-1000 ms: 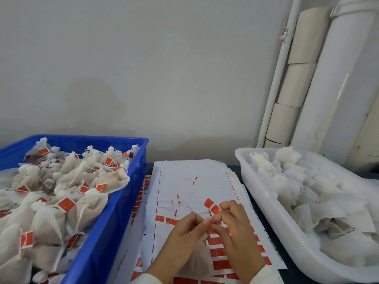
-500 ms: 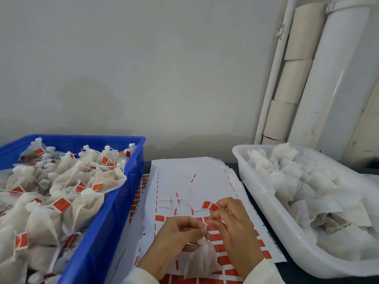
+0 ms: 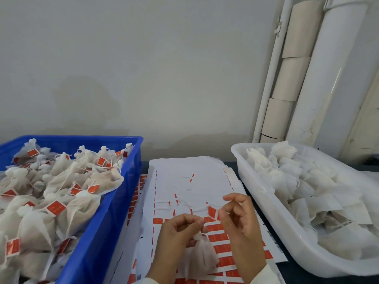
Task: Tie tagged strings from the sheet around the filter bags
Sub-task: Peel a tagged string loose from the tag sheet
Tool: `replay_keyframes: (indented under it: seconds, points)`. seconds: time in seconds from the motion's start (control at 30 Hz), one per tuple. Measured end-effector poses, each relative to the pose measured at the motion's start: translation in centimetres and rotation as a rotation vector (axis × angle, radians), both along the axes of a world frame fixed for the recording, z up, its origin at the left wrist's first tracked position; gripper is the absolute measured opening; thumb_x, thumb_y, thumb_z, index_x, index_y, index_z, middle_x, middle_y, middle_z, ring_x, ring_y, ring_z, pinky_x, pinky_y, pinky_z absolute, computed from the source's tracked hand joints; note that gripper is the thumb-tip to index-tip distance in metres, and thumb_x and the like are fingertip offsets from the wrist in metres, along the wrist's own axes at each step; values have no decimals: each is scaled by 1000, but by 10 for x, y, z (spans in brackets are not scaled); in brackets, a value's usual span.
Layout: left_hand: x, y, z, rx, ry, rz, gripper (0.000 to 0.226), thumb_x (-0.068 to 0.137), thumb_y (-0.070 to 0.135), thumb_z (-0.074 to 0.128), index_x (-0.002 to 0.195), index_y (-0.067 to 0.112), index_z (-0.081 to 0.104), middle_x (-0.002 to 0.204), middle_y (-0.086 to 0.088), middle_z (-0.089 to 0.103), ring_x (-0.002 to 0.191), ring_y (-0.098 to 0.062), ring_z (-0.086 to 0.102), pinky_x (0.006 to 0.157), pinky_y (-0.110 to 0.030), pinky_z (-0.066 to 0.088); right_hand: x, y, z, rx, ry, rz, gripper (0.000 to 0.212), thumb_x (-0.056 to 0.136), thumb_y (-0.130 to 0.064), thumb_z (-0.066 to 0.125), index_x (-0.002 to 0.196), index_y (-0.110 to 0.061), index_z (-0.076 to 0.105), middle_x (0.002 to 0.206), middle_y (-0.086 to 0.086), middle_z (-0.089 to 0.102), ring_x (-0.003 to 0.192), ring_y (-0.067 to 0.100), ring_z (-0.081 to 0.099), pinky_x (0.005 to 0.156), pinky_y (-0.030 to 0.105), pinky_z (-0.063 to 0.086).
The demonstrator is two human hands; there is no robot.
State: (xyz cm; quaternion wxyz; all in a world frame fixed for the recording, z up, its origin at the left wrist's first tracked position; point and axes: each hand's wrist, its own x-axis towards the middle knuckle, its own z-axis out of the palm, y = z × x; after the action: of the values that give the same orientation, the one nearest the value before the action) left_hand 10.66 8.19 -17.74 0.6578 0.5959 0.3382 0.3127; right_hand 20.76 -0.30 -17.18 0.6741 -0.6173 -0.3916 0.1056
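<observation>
A worker's left hand (image 3: 180, 228) pinches the gathered neck of a small white filter bag (image 3: 200, 254), which hangs below the fingers over the sheet (image 3: 184, 181) of red-tagged strings on the table. The right hand (image 3: 239, 219), just beside it and slightly higher, has thumb and forefinger pinched near a red tag (image 3: 212, 212); a thin white string appears to run from there toward the bag's neck, though its exact path is too fine to trace. The knot looks to be in the making: it would be best drawn snug with the left pinch held firm at the neck, so the gather does not slip open, and with the pull kept level rather than upward, lest the thread snap or the tag tear off. Finished, tagged bags fill the blue crate (image 3: 127, 193) at the worker's left; untied ones lie heaped in the white tub (image 3: 266, 212) at the right.
</observation>
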Motion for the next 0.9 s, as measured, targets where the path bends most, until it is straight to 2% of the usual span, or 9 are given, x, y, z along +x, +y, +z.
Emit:
replay_keyframes:
  seconds: [0.07, 0.13, 0.2, 0.27, 0.5, 0.9]
  points:
    - [1, -2, 0, 23, -31, 6, 5, 81, 13, 66, 79, 11, 70, 67, 2, 72, 63, -5, 67, 49, -12, 47, -4, 2, -2, -27, 16, 13, 16, 85, -24, 59, 99, -23, 51, 66, -1, 58, 61, 11, 57, 64, 20, 49]
    - [1, -3, -1, 45, -51, 6, 6, 82, 10, 65, 77, 11, 69, 68, 1, 72, 65, -8, 68, 49, -13, 47, -5, 5, -6, -56, 48, 5, 16, 86, -17, 61, 97, -23, 52, 65, 2, 57, 57, 13, 52, 59, 22, 48]
    - [1, -3, -2, 66, -56, 2, 7, 83, 8, 64, 77, 10, 68, 69, 1, 72, 67, -9, 69, 50, -13, 47, -5, 7, -9, -72, 57, -11, 17, 85, -17, 63, 96, -24, 52, 67, 5, 58, 58, 22, 55, 60, 28, 52]
    - [2, -4, -3, 87, -56, -6, 8, 84, 8, 63, 77, 10, 67, 68, 1, 72, 66, -8, 68, 50, -12, 47, -5, 9, -11, -71, 68, -20, 18, 84, -18, 64, 95, -24, 52, 68, 3, 61, 60, 24, 61, 59, 27, 55]
    - [3, -4, -5, 139, -39, -12, 9, 84, 10, 63, 78, 13, 68, 68, 5, 71, 69, -7, 67, 53, -12, 49, -3, 9, -11, -65, 134, 0, 17, 82, -14, 66, 93, -18, 53, 66, 4, 65, 56, 19, 64, 54, 21, 53]
    - [2, -4, -3, 200, -33, -31, 14, 84, 9, 63, 74, 17, 70, 67, 6, 70, 68, -7, 66, 55, -12, 49, -2, 8, -8, -97, 89, -11, 17, 82, -11, 67, 89, -20, 54, 68, 6, 64, 57, 19, 64, 55, 23, 55]
